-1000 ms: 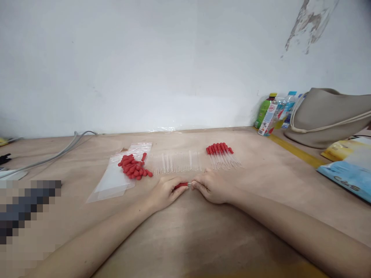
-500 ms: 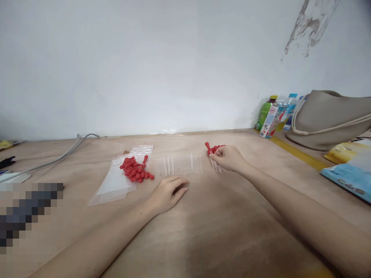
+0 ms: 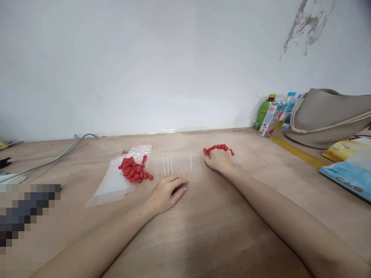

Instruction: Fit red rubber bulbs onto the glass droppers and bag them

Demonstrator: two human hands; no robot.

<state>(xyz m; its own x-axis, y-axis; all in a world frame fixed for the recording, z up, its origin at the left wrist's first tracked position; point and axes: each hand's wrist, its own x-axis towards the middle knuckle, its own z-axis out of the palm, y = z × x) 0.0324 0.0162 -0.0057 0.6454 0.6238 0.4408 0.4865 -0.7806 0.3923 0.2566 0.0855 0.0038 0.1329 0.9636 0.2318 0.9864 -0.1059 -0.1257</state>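
My right hand [image 3: 219, 160] is bent over a row of glass droppers with red rubber bulbs [image 3: 219, 147]. Its thumb is at the row's left end and its other fingers curl around the row, partly hidden. Some thin glass tubes [image 3: 237, 162] stick out to its right. My left hand [image 3: 170, 194] rests on the table, fingers loosely curved and thumb apart, holding nothing. Just beyond it lies a row of clear glass tubes [image 3: 176, 164] side by side. Left of those, a heap of loose red rubber bulbs [image 3: 135, 170] sits on clear plastic zip bags [image 3: 111, 187].
Several drink bottles [image 3: 268, 117] and a grey-beige bag [image 3: 327, 116] stand at the back right. In front of them is a blue and yellow packet [image 3: 344, 177]. A grey cable [image 3: 62, 153] runs across the left side. The white wall [image 3: 174, 69] closes off the back.
My right hand has moved slightly left and turned from a pinch at the row's left end to curl over it. The upright bulb there now lies level with the rest. My left hand stays still.
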